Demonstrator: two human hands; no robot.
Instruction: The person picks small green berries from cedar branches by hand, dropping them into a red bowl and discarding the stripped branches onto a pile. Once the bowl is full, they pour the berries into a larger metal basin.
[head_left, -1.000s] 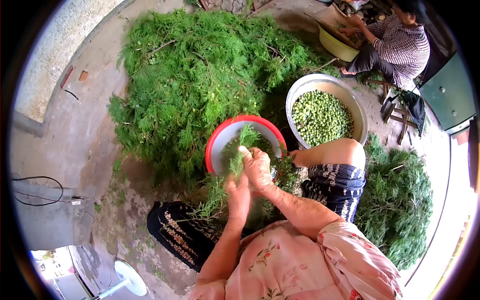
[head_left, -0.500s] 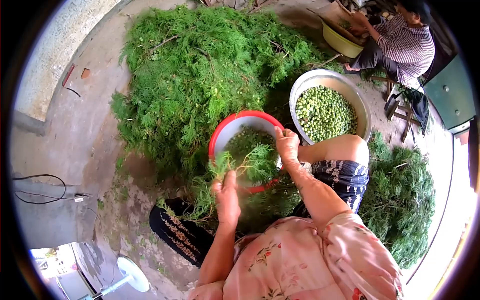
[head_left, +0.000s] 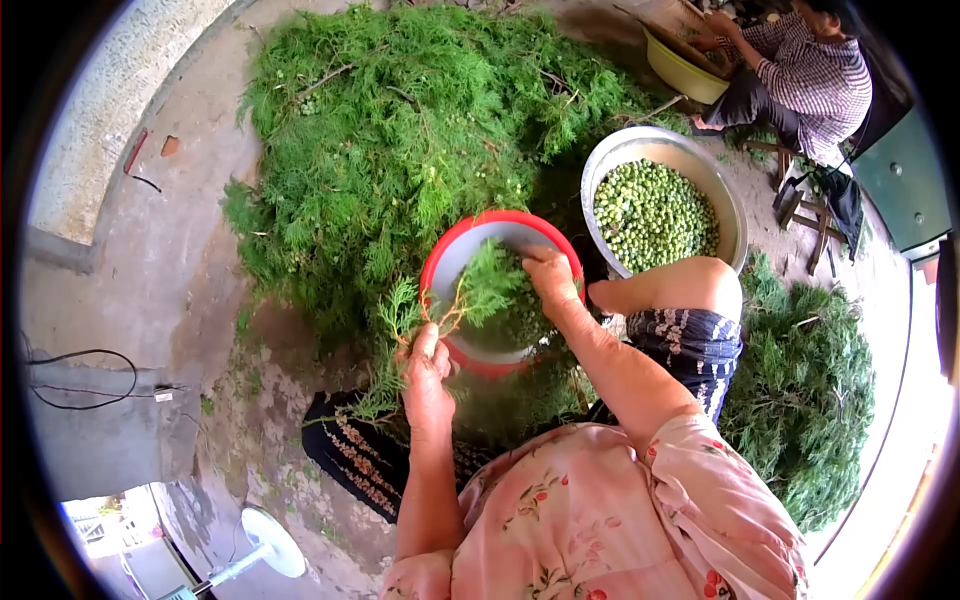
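My left hand (head_left: 428,378) is closed on the stem of a green conifer branch (head_left: 487,283), whose feathery tips reach over a red-rimmed basin (head_left: 432,268). Over the right side of that basin, my right hand (head_left: 550,278) has its fingers curled beside the branch's foliage; what they pinch, if anything, is hidden. Small green cones and bits of foliage lie in the basin. Just past my right knee, a large metal basin (head_left: 712,178) holds a heap of round green cones (head_left: 655,218).
A big pile of conifer branches (head_left: 370,150) spreads ahead, and another pile (head_left: 800,400) lies at right. A co-worker (head_left: 815,85) sits at the upper right by a yellow basin (head_left: 685,75). A fan (head_left: 272,542) stands lower left; a black cable (head_left: 85,378) lies at left.
My right hand has moved from the red rim to inside the basin's edge, fingers curled near the foliage. My left hand has shifted slightly left and the branch now points up over the basin.
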